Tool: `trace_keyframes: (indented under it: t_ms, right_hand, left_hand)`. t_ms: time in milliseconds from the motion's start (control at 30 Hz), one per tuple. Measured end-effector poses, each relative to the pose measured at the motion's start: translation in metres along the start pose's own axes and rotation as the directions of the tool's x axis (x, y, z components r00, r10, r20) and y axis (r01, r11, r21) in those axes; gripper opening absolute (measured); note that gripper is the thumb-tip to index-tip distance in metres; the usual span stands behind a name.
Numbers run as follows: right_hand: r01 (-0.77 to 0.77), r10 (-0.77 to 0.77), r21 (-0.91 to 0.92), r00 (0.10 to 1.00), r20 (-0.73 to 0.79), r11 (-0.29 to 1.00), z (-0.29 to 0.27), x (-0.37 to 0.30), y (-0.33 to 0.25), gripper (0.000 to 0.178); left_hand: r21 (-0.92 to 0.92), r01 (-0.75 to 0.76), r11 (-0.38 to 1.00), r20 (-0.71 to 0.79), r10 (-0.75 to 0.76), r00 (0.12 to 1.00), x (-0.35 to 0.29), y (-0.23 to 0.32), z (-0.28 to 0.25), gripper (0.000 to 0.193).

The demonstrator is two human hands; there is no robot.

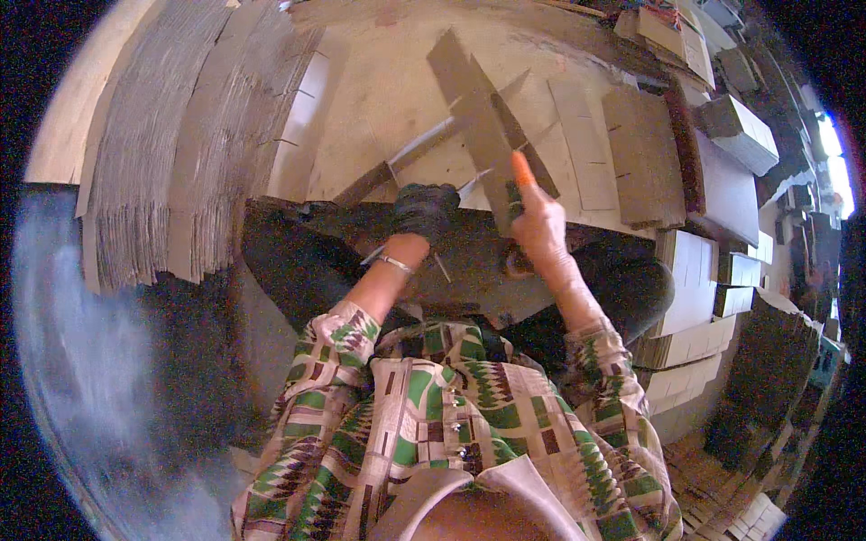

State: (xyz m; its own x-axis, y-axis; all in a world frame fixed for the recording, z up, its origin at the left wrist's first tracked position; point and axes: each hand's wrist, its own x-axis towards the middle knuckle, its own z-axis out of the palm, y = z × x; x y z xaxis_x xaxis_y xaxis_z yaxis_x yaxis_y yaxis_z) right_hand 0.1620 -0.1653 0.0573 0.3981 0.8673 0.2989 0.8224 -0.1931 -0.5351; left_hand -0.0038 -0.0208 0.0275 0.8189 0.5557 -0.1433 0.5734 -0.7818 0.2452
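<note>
In front of me stand long cardboard strips that cross one another, with slots and thin edges showing. My left hand, in a dark glove, is closed at the near end of a crossing strip. My right hand is bare except for an orange cover on one finger and something dark around another. It grips the near part of the long strip, with the orange-covered finger stretched along it. The undersides of both hands are hidden.
Tall rows of stacked cardboard strips stand at my left. To the right, flat slotted cardboard pieces and a brown stack lie on the pale work surface. More bundles of cardboard are piled beside my right knee.
</note>
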Motion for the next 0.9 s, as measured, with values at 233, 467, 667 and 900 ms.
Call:
trace_keyframes:
  t_ms: [233, 467, 667, 900]
  right_hand:
    - [0.038, -0.007, -0.144, 0.978, 0.208, 0.989, 0.037, 0.013, -0.003, 0.096]
    - [-0.018, 0.196, -0.323, 0.827, 0.528, 0.946, 0.036, 0.02, -0.006, 0.082]
    - [-0.24, 0.19, -0.202, 0.953, -0.237, 0.95, 0.009, 0.034, 0.047, 0.068]
    - [-0.205, 0.101, 0.44, 0.964, 0.248, 0.874, 0.116, 0.043, 0.016, 0.052]
  left_hand:
    - [-0.1, 0.095, 0.99, -0.03, -0.099, 0.995, 0.002, 0.003, -0.007, 0.021]
    - [-0.189, 0.062, 0.98, -0.178, -0.097, 0.979, 0.008, -0.01, 0.014, 0.035]
    - [-0.102, 0.501, 0.859, -0.446, -0.489, 0.749, 0.004, -0.086, 0.009, 0.087]
    - [-0.451, 0.294, 0.843, 0.073, -0.293, 0.953, 0.028, -0.035, 0.027, 0.047]
